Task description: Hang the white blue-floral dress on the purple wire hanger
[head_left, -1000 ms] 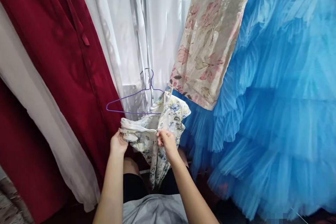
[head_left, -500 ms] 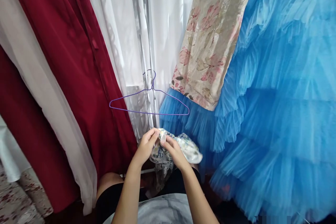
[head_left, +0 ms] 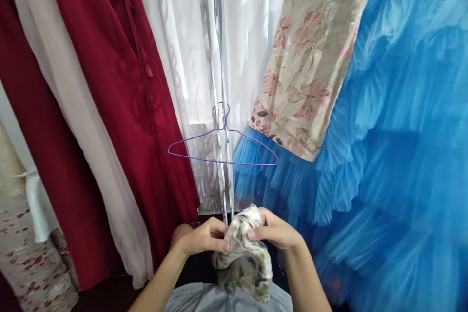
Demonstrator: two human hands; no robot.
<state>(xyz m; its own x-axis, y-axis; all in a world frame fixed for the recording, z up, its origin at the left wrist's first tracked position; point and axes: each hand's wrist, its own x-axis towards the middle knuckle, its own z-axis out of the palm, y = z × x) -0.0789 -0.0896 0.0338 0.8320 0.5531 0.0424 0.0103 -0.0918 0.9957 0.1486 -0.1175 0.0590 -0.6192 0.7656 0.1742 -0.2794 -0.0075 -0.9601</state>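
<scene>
A crumpled garment point(head_left: 244, 273), pale with a floral pattern in yellow, blue and dark tones, is bunched up close to my lap. My left hand point(head_left: 206, 238) pinches its left edge between thumb and fingers. On the other side, my right hand point(head_left: 276, 231) grips the upper right edge, its thumb pressed on the cloth. What kind of garment it is I cannot make out. Beyond both hands, a purple wire hanger point(head_left: 223, 160) hangs with nothing on it, its hook on a pale metal upright point(head_left: 219, 78).
Dark red dresses point(head_left: 109, 107) and a pale pink sleeve-like cloth point(head_left: 84, 122) hang at left. White curtains point(head_left: 243, 34) cover the back. A floral cloth point(head_left: 310, 68) and a tiered blue tulle dress point(head_left: 409, 165) hang at right.
Both hands have drawn the garment down toward my body and moved apart, spreading its edge. The view has shifted slightly left, so the hanger and clothes appear further right.
</scene>
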